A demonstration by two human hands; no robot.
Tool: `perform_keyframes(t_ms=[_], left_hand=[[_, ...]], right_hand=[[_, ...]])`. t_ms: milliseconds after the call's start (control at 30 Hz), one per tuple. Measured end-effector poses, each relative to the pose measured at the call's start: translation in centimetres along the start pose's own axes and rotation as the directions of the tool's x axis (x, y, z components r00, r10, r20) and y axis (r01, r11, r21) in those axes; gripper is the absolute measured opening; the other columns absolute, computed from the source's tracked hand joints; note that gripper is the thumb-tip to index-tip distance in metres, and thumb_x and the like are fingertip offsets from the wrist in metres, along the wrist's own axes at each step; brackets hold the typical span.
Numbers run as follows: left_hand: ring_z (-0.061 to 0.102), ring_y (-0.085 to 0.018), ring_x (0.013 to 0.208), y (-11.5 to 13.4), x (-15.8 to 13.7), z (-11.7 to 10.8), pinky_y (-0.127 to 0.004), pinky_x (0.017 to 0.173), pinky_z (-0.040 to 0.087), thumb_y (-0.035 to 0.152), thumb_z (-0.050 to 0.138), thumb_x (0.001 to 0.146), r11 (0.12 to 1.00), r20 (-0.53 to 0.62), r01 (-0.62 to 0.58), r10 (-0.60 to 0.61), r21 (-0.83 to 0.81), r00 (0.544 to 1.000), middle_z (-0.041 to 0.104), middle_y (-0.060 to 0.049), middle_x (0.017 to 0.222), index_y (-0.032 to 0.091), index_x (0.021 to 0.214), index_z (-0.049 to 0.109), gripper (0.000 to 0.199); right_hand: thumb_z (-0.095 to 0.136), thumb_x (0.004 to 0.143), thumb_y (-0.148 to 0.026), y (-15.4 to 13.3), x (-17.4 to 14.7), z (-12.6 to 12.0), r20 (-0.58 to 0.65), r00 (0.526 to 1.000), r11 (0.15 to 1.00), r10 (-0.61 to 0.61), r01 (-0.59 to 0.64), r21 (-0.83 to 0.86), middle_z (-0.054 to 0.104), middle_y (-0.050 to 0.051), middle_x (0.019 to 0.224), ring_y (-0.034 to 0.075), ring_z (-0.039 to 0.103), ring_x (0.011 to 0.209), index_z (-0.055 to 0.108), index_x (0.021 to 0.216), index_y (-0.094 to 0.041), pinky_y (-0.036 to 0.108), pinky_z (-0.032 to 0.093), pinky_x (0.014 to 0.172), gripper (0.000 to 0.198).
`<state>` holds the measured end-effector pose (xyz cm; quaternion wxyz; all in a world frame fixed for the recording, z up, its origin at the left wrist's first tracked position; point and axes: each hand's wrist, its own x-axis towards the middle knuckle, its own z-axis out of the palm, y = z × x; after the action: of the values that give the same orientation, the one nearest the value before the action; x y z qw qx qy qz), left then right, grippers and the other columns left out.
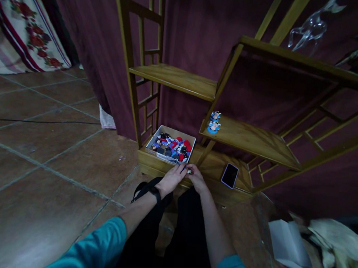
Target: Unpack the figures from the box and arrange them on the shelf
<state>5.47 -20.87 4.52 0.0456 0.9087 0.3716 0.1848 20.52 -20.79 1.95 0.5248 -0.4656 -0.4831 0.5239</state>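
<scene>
My left hand [174, 179] and my right hand [197, 179] meet just in front of an open box [157, 155] of small colourful toy figures. Between their fingertips is a small whitish toy piece [189, 172], pinched by the right fingers; its exact shape is too small to make out. The left fingers are bent close against it, with a thin dark bit at their tips. Inside the box lie jumbled figures and discs [177, 144] in red, blue, black and white. Two small figures [213, 127] on blue bases stand on the shelf at the right.
The box and a phone [229, 176] lie on the low base of a wooden shelf unit [173, 77]. A glass animal figurine [311, 28] stands higher up at the right. White boxes [291, 243] and crumpled cloth [344, 250] lie on the tiled floor; a cable [37, 122] runs at the left.
</scene>
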Motion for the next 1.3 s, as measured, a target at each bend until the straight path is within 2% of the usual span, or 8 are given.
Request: perform_keyframes(t_ms=[233, 467, 633, 767, 933, 1100, 1200, 1300], left_hand=[[0.045, -0.022, 0.117, -0.1, 0.0, -0.3, -0.037, 0.097, 0.037, 0.002, 0.033, 0.081, 0.993, 0.013, -0.046, 0.045, 0.109, 0.999, 0.044, -0.016, 0.129, 0.014, 0.124, 0.039, 0.045], [0.048, -0.022, 0.112, 0.0, 0.2, -0.3, -0.037, 0.096, 0.038, 0.006, 0.032, 0.084, 0.986, 0.021, -0.082, 0.080, 0.143, 0.997, 0.045, -0.017, 0.126, 0.010, 0.123, 0.040, 0.040], [0.048, -0.023, 0.111, -0.1, 0.2, 0.0, -0.039, 0.094, 0.039, 0.005, 0.032, 0.083, 0.989, 0.037, -0.100, 0.096, 0.107, 0.995, 0.045, -0.017, 0.125, 0.011, 0.123, 0.041, 0.041], [0.045, -0.023, 0.115, -0.4, 0.1, 0.3, -0.039, 0.097, 0.038, 0.002, 0.036, 0.080, 0.997, 0.028, -0.078, 0.079, -0.010, 0.997, 0.043, -0.016, 0.127, 0.014, 0.125, 0.039, 0.046], [0.047, -0.021, 0.114, -0.7, 0.0, 1.0, -0.036, 0.096, 0.039, 0.004, 0.041, 0.078, 0.972, -0.017, 0.021, -0.026, -0.234, 1.000, 0.043, -0.013, 0.128, 0.018, 0.126, 0.039, 0.050], [0.054, -0.021, 0.107, -0.8, 0.1, 1.4, -0.035, 0.093, 0.042, 0.010, 0.043, 0.080, 0.890, -0.044, 0.138, -0.173, -0.434, 0.984, 0.050, -0.011, 0.120, 0.019, 0.123, 0.042, 0.044], [0.053, -0.021, 0.109, -0.9, 0.3, 1.4, -0.037, 0.093, 0.041, 0.014, 0.046, 0.080, 0.822, -0.065, 0.170, -0.243, -0.543, 0.968, 0.055, -0.010, 0.116, 0.019, 0.124, 0.040, 0.045], [0.058, -0.021, 0.102, -1.1, 0.6, 1.0, -0.037, 0.089, 0.044, 0.021, 0.048, 0.080, 0.759, -0.007, 0.226, -0.291, -0.611, 0.957, 0.061, -0.008, 0.108, 0.020, 0.123, 0.040, 0.044]], right_hand=[[0.059, 0.055, -0.016, 0.6, 0.4, 0.0, 0.021, 0.999, 0.999, 0.041, -0.041, -0.010, 0.058, -0.003, 0.090, 0.016, 0.051, 0.089, 0.055, 0.088, -0.023, 0.027, 0.038, 0.081, 0.033], [0.057, 0.055, -0.016, 0.9, 0.6, -0.3, -0.015, 0.997, 0.995, 0.076, -0.077, -0.059, 0.059, -0.003, 0.088, 0.015, 0.051, 0.085, 0.055, 0.088, -0.022, 0.027, 0.038, 0.081, 0.034], [0.056, 0.055, -0.017, 0.7, 0.4, -0.4, -0.003, 0.998, 0.995, 0.070, -0.070, -0.071, 0.059, -0.003, 0.088, 0.015, 0.052, 0.084, 0.055, 0.088, -0.022, 0.027, 0.038, 0.081, 0.033], [0.057, 0.055, -0.018, 0.5, 0.2, -0.5, -0.015, 0.997, 0.994, 0.071, -0.072, -0.079, 0.060, -0.003, 0.086, 0.015, 0.052, 0.083, 0.057, 0.087, -0.022, 0.027, 0.038, 0.080, 0.032], [0.063, 0.055, -0.020, 0.3, 0.2, -0.5, -0.009, 0.994, 0.992, 0.109, -0.109, -0.061, 0.061, -0.003, 0.082, 0.015, 0.053, 0.080, 0.060, 0.086, -0.021, 0.027, 0.039, 0.078, 0.031], [0.069, 0.054, -0.026, 0.5, 0.4, -0.2, -0.033, 0.989, 0.989, 0.143, -0.142, 0.048, 0.062, -0.002, 0.078, 0.015, 0.055, 0.076, 0.059, 0.087, -0.021, 0.027, 0.042, 0.071, 0.034], [0.071, 0.055, -0.033, 0.3, 0.5, 0.0, -0.058, 0.988, 0.988, 0.144, -0.140, 0.059, 0.062, -0.001, 0.076, 0.015, 0.056, 0.072, 0.059, 0.084, -0.020, 0.027, 0.042, 0.067, 0.034], [0.072, 0.055, -0.037, 0.1, 0.5, 0.3, -0.081, 0.986, 0.989, 0.145, -0.141, 0.051, 0.060, -0.002, 0.071, 0.014, 0.055, 0.067, 0.059, 0.081, -0.019, 0.026, 0.042, 0.063, 0.034]])
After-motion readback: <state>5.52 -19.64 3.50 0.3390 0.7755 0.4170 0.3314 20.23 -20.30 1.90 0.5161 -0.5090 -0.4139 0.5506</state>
